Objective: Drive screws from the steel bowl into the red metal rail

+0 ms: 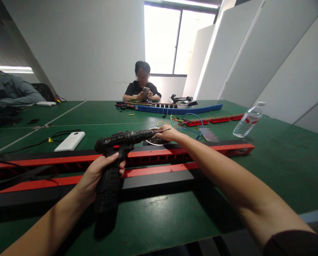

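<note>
My left hand is wrapped around the grip of a black cordless drill. Its long thin bit points to the right, passing in front of my other hand. At a round metal bowl of small dark screws, my right hand reaches down with its fingers drawn together. Whatever is between those fingertips is too small to see. Two long red-and-black rails lie side by side across the table, beneath the drill and my right forearm.
On the green table are a white power bank with a cable, a tilted-looking water bottle, a phone, a blue strip and red strips with wires. One person sits opposite holding a phone; another sits at left.
</note>
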`<state>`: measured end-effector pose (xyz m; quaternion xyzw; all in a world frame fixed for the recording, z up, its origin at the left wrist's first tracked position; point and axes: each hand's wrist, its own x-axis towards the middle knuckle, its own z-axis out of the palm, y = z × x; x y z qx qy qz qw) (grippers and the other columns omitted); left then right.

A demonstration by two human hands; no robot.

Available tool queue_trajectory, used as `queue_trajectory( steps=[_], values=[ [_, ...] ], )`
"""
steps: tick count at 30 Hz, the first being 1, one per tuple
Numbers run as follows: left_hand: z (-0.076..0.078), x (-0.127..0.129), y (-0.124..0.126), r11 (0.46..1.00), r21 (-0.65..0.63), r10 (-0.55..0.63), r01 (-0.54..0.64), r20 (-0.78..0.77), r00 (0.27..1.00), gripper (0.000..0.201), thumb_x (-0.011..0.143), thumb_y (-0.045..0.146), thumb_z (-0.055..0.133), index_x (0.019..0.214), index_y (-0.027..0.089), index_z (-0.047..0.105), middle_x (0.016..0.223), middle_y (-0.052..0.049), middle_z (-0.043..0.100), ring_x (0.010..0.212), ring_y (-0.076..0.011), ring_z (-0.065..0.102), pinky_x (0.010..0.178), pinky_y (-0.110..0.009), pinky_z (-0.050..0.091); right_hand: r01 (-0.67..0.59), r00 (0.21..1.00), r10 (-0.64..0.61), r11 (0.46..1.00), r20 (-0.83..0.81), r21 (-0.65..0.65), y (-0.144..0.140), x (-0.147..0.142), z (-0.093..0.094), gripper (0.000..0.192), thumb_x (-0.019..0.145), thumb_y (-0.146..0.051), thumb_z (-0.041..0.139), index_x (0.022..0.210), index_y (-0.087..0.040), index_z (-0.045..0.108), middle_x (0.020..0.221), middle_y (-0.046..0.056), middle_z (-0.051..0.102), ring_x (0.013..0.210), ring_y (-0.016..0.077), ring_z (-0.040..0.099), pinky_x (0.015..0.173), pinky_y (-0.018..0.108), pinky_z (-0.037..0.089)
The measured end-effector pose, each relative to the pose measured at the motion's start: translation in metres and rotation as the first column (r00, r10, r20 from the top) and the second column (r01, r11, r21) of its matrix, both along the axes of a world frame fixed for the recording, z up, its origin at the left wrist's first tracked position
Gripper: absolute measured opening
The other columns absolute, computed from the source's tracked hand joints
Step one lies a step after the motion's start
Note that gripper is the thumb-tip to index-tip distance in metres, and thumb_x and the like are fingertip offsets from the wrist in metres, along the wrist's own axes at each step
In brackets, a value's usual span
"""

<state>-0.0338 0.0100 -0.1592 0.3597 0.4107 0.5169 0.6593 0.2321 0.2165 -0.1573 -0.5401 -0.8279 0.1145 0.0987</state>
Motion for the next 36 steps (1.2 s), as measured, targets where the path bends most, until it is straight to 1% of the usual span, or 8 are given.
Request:
queue_trajectory(
  steps=[3,6,10,15,18,20,27,36],
  values=[
    [0.000,0.000,-0.001,1.000,-0.010,0.015,-0.015,-0.010,1.000,0.023,0.086,0.025,0.075,0.101,0.012,0.063,0.079,-0.005,0.069,0.065,-0.0144,0.066,0.062,-0.024,0.060,0.015,0.997,-0.014,1.000,-0.076,0.012,-0.004,0.004,0.003,0.022,0.091,-0.031,0.061,0.093,-0.015,0.077,0.080,0.008,0.071,0.069,0.0164,0.061,0.060,0.026,0.041],
    [0.001,0.000,-0.001,1.000,-0.003,0.013,-0.013,-0.010,1.000,0.023,0.086,0.025,0.075,0.102,0.013,0.063,0.079,-0.005,0.068,0.065,-0.0148,0.066,0.062,-0.025,0.060,0.014,0.947,-0.023,0.999,-0.319,-0.030,-0.016,0.009,0.006,0.019,0.086,-0.030,0.068,0.093,-0.015,0.076,0.078,0.007,0.071,0.067,0.0157,0.060,0.058,0.026,0.043],
    [0.003,0.001,-0.001,1.000,-0.015,0.005,-0.005,-0.003,1.000,0.019,0.086,0.023,0.073,0.099,0.012,0.065,0.079,-0.005,0.067,0.065,-0.0148,0.066,0.061,-0.024,0.060,-0.041,0.755,-0.010,0.997,-0.655,-0.062,-0.051,0.021,0.005,0.022,0.082,-0.033,0.074,0.091,-0.013,0.075,0.077,0.007,0.072,0.070,0.0171,0.064,0.061,0.027,0.049],
    [0.009,0.006,-0.003,0.999,-0.032,0.034,-0.035,-0.006,0.999,0.013,0.085,0.017,0.071,0.096,0.012,0.066,0.075,-0.005,0.068,0.062,-0.0141,0.066,0.059,-0.022,0.059,0.010,0.567,-0.037,0.999,-0.823,-0.038,-0.094,0.038,-0.007,0.034,0.081,-0.049,0.075,0.089,-0.016,0.074,0.074,0.004,0.069,0.063,0.0153,0.060,0.061,0.029,0.050],
    [0.010,0.007,-0.003,0.999,-0.045,0.029,-0.030,-0.014,0.999,0.019,0.082,0.017,0.075,0.097,0.012,0.066,0.076,-0.005,0.069,0.063,-0.0145,0.067,0.059,-0.021,0.059,0.006,0.435,-0.067,0.997,-0.898,-0.071,-0.104,0.042,-0.016,0.039,0.081,-0.055,0.074,0.088,-0.017,0.072,0.072,0.002,0.066,0.062,0.0135,0.056,0.059,0.027,0.047],
    [0.009,0.007,-0.004,0.999,-0.038,0.018,-0.019,-0.035,0.999,0.022,0.082,0.018,0.077,0.099,0.012,0.065,0.077,-0.005,0.069,0.064,-0.0143,0.067,0.060,-0.021,0.059,0.001,0.381,-0.088,0.996,-0.920,-0.094,-0.107,0.044,-0.021,0.040,0.081,-0.057,0.074,0.085,-0.017,0.071,0.071,0.001,0.063,0.061,0.0125,0.054,0.057,0.026,0.046],
    [0.008,0.006,-0.004,0.998,-0.058,0.014,-0.019,-0.096,0.995,0.027,0.080,0.023,0.081,0.097,0.011,0.065,0.078,-0.004,0.069,0.063,-0.0134,0.067,0.060,-0.021,0.058,0.030,0.298,-0.090,0.996,-0.950,-0.085,-0.113,0.050,-0.025,0.039,0.082,-0.056,0.075,0.078,-0.018,0.065,0.066,-0.001,0.059,0.058,0.0111,0.051,0.054,0.024,0.041],
    [0.004,0.002,-0.005,0.999,-0.051,-0.015,0.010,-0.097,0.995,0.021,0.081,0.026,0.081,0.091,0.011,0.070,0.078,-0.005,0.070,0.065,-0.0143,0.066,0.060,-0.020,0.056,0.050,0.313,-0.063,0.997,-0.948,-0.050,-0.115,0.048,-0.025,0.045,0.086,-0.064,0.068,0.078,-0.019,0.065,0.065,-0.001,0.058,0.057,0.0121,0.052,0.056,0.026,0.042]
  ],
)
